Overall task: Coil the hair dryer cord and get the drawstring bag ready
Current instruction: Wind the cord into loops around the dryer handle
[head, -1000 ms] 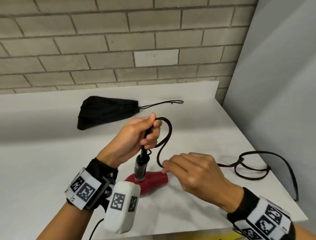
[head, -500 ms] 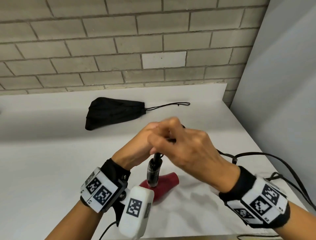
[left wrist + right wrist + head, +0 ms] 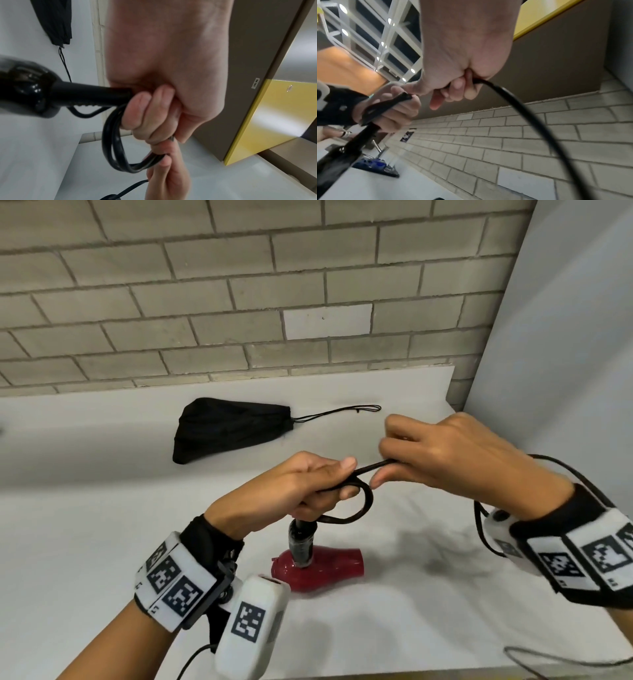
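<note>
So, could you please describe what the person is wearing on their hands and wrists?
Both hands are bare. Each wrist carries a black strap under a white band printed with square black-and-white code markers. A rounded white camera box, bearing one such marker, hangs below the left wrist with a thin black cable trailing from it; a similar white box sits under the right wrist.

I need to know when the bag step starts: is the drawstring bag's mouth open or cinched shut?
Cinched shut. The drawstring bag lies flat on the counter, its neck gathered tight where the drawstring trails out.
</note>
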A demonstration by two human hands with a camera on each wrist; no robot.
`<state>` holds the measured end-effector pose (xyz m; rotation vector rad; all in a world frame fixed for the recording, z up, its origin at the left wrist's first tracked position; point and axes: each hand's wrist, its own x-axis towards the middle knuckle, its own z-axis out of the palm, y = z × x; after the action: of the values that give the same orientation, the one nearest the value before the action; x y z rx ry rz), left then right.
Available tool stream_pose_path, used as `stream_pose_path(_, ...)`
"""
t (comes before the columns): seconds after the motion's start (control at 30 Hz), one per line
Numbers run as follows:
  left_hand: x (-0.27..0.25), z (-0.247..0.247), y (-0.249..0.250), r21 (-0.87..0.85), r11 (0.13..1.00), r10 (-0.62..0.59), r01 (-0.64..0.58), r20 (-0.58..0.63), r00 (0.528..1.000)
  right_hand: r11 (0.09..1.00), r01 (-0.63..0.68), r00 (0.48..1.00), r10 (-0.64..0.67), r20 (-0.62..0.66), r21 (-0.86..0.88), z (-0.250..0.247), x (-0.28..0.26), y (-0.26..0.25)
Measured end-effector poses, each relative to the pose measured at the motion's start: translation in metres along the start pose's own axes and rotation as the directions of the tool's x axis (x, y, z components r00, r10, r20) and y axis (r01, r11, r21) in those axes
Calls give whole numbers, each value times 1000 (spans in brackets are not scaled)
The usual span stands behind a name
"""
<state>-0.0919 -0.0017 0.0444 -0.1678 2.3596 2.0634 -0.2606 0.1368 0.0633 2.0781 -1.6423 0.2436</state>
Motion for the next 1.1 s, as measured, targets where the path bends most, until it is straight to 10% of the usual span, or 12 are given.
stream_pose_path(0.37,-30,-28,12,70,996,58,-55,-46,997,964,-264,964,264,18,31,-9,-74,59)
stream_pose_path(0.67,-46,-52,1,-17,997,73,-78,-216,974,678,-622,776,601,191,392,1,-127,66)
stream_pose_path(1.1,-24,-51,-1,-387,886,130,-255,-321,938,949,-277,944,298,139,-150,35,-106,11)
